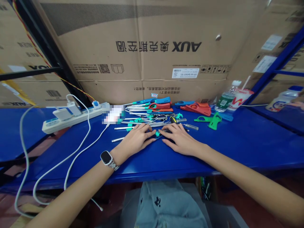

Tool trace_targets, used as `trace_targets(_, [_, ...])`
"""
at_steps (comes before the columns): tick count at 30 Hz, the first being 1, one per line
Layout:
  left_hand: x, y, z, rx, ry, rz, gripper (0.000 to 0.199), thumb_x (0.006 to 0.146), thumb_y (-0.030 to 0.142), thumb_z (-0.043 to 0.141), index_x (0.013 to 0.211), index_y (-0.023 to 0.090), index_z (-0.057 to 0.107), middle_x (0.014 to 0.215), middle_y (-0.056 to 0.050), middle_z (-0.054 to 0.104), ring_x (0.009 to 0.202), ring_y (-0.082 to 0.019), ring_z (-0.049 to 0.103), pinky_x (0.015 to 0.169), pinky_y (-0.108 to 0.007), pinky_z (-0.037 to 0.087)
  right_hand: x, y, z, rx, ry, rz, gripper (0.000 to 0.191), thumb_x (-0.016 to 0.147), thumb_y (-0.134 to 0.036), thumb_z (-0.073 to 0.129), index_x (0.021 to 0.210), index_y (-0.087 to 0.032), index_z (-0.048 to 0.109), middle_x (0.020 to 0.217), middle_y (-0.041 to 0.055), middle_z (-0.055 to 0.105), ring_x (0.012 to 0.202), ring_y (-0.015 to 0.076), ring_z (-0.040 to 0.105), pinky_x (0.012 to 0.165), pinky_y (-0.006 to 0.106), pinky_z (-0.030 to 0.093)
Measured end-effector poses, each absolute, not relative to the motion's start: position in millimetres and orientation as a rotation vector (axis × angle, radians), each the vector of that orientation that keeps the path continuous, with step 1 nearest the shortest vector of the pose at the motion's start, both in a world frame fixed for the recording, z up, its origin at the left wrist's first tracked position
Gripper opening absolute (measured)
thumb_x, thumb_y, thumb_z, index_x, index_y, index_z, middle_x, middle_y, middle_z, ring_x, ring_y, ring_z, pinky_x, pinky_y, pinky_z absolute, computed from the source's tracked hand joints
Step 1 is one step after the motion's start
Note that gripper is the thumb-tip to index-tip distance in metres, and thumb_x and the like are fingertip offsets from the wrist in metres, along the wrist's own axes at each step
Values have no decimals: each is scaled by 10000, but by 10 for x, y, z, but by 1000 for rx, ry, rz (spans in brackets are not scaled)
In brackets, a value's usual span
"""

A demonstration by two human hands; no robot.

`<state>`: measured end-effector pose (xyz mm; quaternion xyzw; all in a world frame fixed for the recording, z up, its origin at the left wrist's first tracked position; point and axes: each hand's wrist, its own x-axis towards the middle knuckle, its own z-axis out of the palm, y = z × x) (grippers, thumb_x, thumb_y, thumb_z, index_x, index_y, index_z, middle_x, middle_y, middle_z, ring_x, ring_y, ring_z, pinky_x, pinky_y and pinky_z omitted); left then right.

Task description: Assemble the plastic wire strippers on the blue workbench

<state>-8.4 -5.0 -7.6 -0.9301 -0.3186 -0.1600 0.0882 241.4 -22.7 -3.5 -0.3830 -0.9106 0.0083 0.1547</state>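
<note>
My left hand (136, 139), a watch on its wrist, lies over a thin metal rod (117, 139) near the middle of the blue table. Its fingers close on the part around a small teal piece (157, 134). From the other side my right hand (179, 138) grips the same part, with thumb and fingers near the teal piece. The far end of the part is hidden under my right hand. Just beyond my hands lie several similar metal rods (122, 128) with teal pieces, and a yellow-and-black tool (173, 120).
Blue and red handle shells (160, 105) lie behind the rods. More red shells (197, 108) and green ones (215, 121) are at the right, near a bottle (223, 101) and a cup (240, 98). A power strip (78, 114) with white cables occupies the left. Cardboard stands behind.
</note>
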Motion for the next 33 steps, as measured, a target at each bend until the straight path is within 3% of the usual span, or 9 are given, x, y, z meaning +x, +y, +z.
trace_targets(4, [-94,-61,-56,-2796,-999,-490,341,1047,388,518,1281,191,668,1146,-103,651,1084,-281,597,940,-461,495,2408,-279,-53,-1138,-2651,-51,490,1058,-450,427,1489,-241,530,1363,156,579,1299,332,471,1025,547,434])
trace_targets(9, [-250,-33,39,-2873,-1126,-645,563,924,453,696,1391,171,559,1316,-134,599,1209,-307,573,1032,-495,492,2411,-268,-49,-1171,-2626,-57,502,1045,-474,459,1483,-243,541,1396,163,567,1331,343,460,1053,566,400])
trace_targets(15, [-459,19,84,-2923,-1280,-714,329,892,305,663,1201,191,661,1187,-101,646,1125,-280,624,1000,-476,522,2214,-121,68,-1103,-2535,7,359,1033,-425,505,1304,-252,665,1234,115,657,1188,308,552,1005,530,403])
trace_targets(22, [-517,72,60,-2970,-1381,-654,158,855,187,603,965,186,716,976,-80,712,891,-239,672,793,-397,557,1808,128,12,-1111,-2500,278,215,978,-344,613,1110,-218,726,1108,94,673,1118,282,594,977,484,417])
trace_targets(33, [-501,88,84,-3095,-1264,-826,139,925,182,587,980,181,715,940,-62,705,818,-183,672,759,-337,555,1807,96,-134,-989,-2445,293,168,1000,-263,605,1082,-216,744,1056,67,670,1063,231,586,948,451,403])
